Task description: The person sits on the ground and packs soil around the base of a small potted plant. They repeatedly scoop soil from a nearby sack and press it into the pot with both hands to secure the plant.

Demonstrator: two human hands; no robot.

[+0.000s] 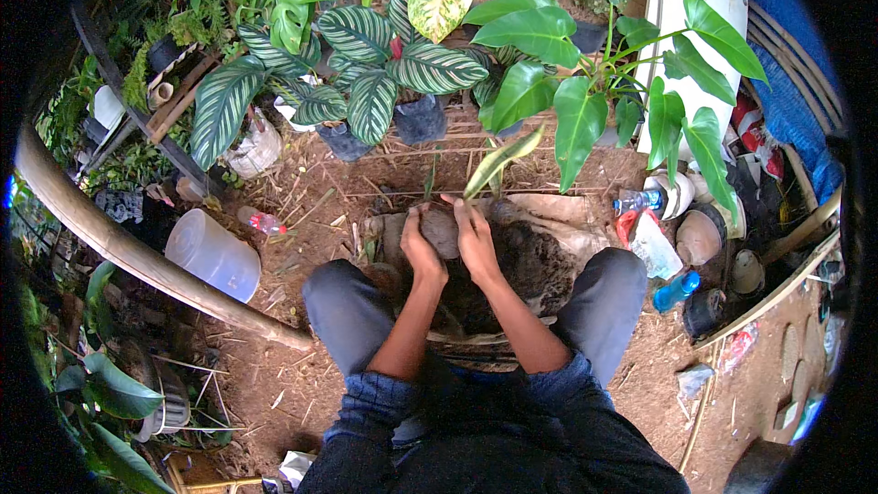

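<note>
My left hand (419,245) and my right hand (475,241) cup a rounded grey-brown object (440,230) from its two sides. Whether it is a small pot or a clump of soil, I cannot tell. Just beyond my right fingertips rises a yellow-edged snake plant leaf (503,160); where it is rooted stays hidden. Under and beside my hands, a pile of dark soil (538,262) lies on a spread tan sack (579,216) between my knees.
Striped-leaf calathea (370,68) and a broad-leaved philodendron (583,89) stand beyond in pots. To the left are a translucent bucket (212,255), a plastic bottle (262,221) and a bamboo pole (158,264). At right lie a blue bottle (675,291) and several pots (699,237).
</note>
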